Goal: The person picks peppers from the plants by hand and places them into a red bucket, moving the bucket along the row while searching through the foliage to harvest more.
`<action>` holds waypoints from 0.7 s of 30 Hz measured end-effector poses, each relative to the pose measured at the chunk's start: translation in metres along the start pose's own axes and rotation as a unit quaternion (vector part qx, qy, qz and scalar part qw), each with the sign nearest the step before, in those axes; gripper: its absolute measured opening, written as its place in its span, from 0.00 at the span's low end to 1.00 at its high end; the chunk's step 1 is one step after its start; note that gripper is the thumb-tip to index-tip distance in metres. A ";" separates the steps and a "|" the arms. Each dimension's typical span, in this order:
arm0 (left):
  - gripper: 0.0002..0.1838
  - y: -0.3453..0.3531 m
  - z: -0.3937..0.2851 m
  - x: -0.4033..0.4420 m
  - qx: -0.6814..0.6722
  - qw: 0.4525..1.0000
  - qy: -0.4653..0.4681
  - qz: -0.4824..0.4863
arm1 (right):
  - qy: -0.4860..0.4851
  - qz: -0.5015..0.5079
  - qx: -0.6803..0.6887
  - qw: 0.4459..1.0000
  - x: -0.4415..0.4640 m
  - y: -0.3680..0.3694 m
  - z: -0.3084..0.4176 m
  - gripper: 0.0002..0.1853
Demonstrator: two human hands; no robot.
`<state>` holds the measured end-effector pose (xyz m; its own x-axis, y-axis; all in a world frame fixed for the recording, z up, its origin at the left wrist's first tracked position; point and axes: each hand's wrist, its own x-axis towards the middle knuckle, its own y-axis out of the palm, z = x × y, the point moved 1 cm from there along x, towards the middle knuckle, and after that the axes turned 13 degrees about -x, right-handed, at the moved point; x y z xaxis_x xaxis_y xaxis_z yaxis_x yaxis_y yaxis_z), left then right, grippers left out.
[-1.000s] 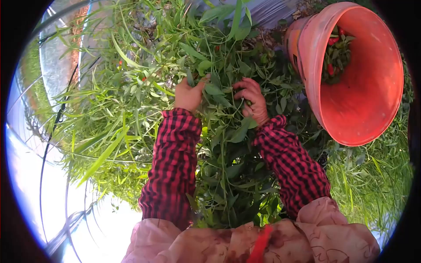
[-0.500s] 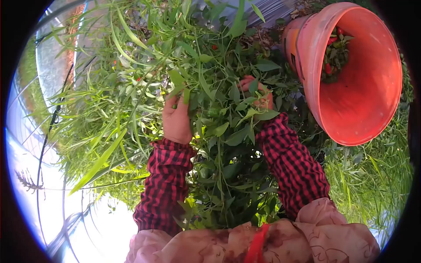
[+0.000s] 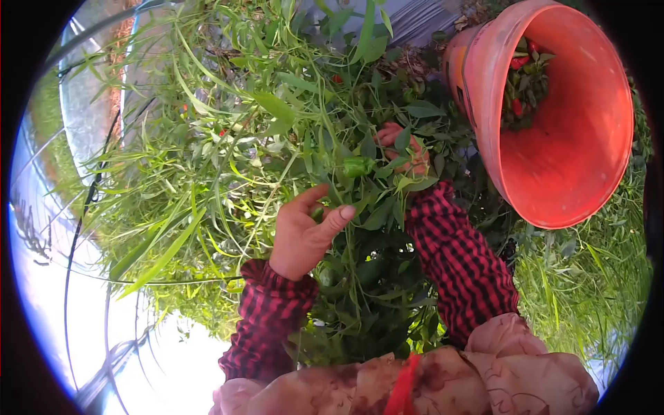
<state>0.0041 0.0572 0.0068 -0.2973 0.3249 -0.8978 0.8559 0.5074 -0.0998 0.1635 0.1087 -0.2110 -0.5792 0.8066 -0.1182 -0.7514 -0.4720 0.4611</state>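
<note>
At far left, beyond the grass (image 3: 166, 256), a thin dark line (image 3: 86, 200) runs down the view. A small red fruit (image 3: 220, 131) shows among the leaves left of centre. The left hand (image 3: 304, 232) is in front of the plant (image 3: 373, 214), thumb and forefinger parted and directed up and to the right; its grip is released, though the other fingers are mostly hidden. Just beyond the fingertips, between the two hands, is a green pepper (image 3: 357, 166) among the leaves, its long axis nearly level across the view; which end bears the stem cannot be told. The right hand (image 3: 408, 151) is near the pepper's right side, partly covered by leaves, fingers bent; whether it grasps anything cannot be told. At upper right the red bucket (image 3: 574, 159) presents its wide mouth to the right and toward the viewer. Deep inside, toward its left side, is a heap (image 3: 529, 86) of red and green peppers, the visible red ones pointing various ways.
</note>
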 end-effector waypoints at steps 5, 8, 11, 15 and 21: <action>0.42 0.012 0.018 0.053 -0.056 0.996 0.062 -0.024 | 0.293 -0.140 0.129 0.937 -0.013 0.014 0.020 0.13; 0.33 0.028 -0.001 0.047 -0.074 0.992 0.087 -0.051 | 0.283 -0.123 -0.073 0.948 -0.017 0.010 -0.004 0.11; 0.17 0.034 -0.025 0.013 0.070 0.960 0.254 -0.092 | 0.000 -0.036 -0.289 0.957 0.005 0.028 0.029 0.10; 0.14 0.049 -0.078 -0.017 0.112 0.897 0.417 -0.100 | 0.005 0.014 -0.425 0.905 0.003 0.045 0.035 0.13; 0.30 0.083 -0.114 0.148 0.381 0.805 0.452 -0.054 | 0.036 0.052 -0.507 0.860 0.003 0.055 0.046 0.19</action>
<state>-0.0168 0.2390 -0.0851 -0.2778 0.9347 -0.2218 0.7130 0.0459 -0.6996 0.1353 0.1018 -0.1453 -0.6502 0.7348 -0.1931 -0.5631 -0.6367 -0.5268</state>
